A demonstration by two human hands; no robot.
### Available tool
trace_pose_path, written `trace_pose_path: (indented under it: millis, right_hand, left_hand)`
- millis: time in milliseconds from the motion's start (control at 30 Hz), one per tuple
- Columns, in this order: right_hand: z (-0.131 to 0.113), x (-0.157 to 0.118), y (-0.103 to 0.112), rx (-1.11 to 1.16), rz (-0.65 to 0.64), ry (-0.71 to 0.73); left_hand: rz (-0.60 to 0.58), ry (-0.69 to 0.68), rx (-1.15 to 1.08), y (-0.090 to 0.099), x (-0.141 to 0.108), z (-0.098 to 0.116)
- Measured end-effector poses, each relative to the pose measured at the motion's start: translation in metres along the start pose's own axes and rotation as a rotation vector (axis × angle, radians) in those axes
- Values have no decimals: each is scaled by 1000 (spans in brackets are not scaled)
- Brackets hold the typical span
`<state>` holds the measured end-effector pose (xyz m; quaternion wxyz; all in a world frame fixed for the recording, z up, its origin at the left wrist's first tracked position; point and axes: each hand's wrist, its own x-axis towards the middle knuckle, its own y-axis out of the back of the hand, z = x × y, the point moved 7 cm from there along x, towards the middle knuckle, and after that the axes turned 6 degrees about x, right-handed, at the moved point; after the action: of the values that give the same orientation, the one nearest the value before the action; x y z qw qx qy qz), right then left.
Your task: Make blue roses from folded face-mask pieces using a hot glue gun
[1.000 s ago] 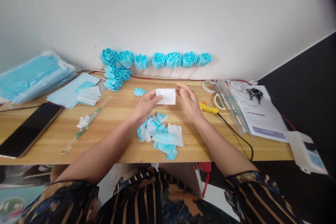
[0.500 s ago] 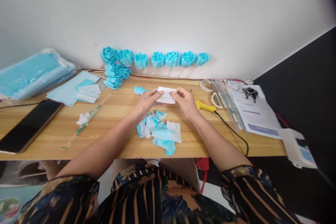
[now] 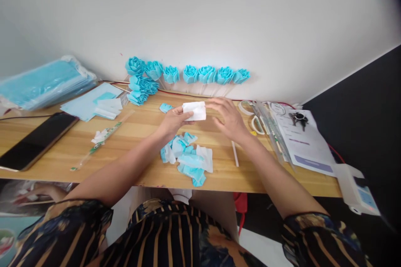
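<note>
My left hand (image 3: 177,121) pinches a small white rectangular piece of sheet (image 3: 197,112), thumb in front. Just right of it is my right hand (image 3: 228,117), thumb and fingers apart, fingertips close to the sheet's right edge; whether they touch it I cannot tell. Beneath both lies a loose pile of blue and white cut pieces (image 3: 191,158). A small blue piece (image 3: 165,108) lies behind my left hand. A yellow tool (image 3: 253,133) is mostly hidden by my right arm. From under that arm a thin white stick (image 3: 234,154) sticks out.
Blue handmade flowers (image 3: 206,74) on stems lean along the wall. Left are packed blue sheets (image 3: 46,81), cut sheets (image 3: 89,102), a phone (image 3: 39,142) and a plastic wrapper (image 3: 100,142). Right are tape rolls (image 3: 257,125), keys (image 3: 299,120) and a printed paper (image 3: 308,142). Another person's hand (image 3: 37,192) shows lower left.
My right hand has let go of the white sheet and moved slightly right, its fingers opening. My left hand keeps the sheet. The white stick has come into view.
</note>
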<state>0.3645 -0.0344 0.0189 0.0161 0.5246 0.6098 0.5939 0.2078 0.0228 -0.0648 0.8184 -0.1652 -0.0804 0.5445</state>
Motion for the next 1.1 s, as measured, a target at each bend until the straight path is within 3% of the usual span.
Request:
trace_pose_path:
  millis: [267, 433, 633, 867, 1100]
  right_hand:
    - [2, -13, -21, 4, 134, 8]
    - [8, -19, -19, 108, 235, -133]
    - [18, -29, -24, 258, 255, -306]
    - [34, -37, -44, 686, 257, -582]
    - [40, -41, -47, 819, 314, -680]
  left_hand:
    - [-45, -26, 47, -6, -3, -1]
    - [-53, -33, 79, -9, -4, -1]
    - [-28, -48, 115, -7, -3, 0]
    - [6, -78, 237, -5, -3, 3]
    - [-23, -71, 279, -6, -3, 0]
